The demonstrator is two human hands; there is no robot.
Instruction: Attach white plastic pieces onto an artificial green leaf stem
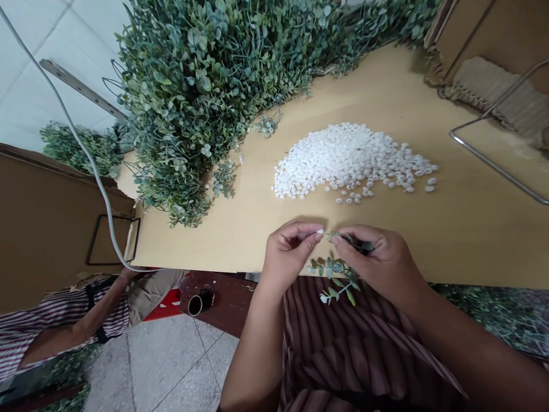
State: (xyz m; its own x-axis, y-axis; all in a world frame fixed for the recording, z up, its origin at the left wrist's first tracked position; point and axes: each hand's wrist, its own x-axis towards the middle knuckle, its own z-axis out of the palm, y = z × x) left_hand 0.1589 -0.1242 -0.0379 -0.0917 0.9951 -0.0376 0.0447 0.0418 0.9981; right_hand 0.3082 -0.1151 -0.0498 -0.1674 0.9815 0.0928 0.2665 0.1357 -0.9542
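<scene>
My left hand (289, 252) pinches a small white bead-like piece (319, 232) between thumb and forefinger. Just to its right, my right hand (377, 252) is closed on an artificial leaf sprig (338, 268), with one stem tip pointing at the white piece. A narrow gap seems to lie between the two. Other branches of the sprig hang below the right hand past the table edge, and one ends in a white tip. Beyond my hands a heap of white pieces (338, 154) lies on the tan tabletop (249, 229).
A large pile of artificial greenery (206, 86) covers the back left of the table, with small loose sprigs (224, 178) beside it. Cardboard (497, 91) and a bent metal rod (493, 163) stand at right. A white cable (92, 160) crosses the left. Another person's arm (81, 326) shows lower left.
</scene>
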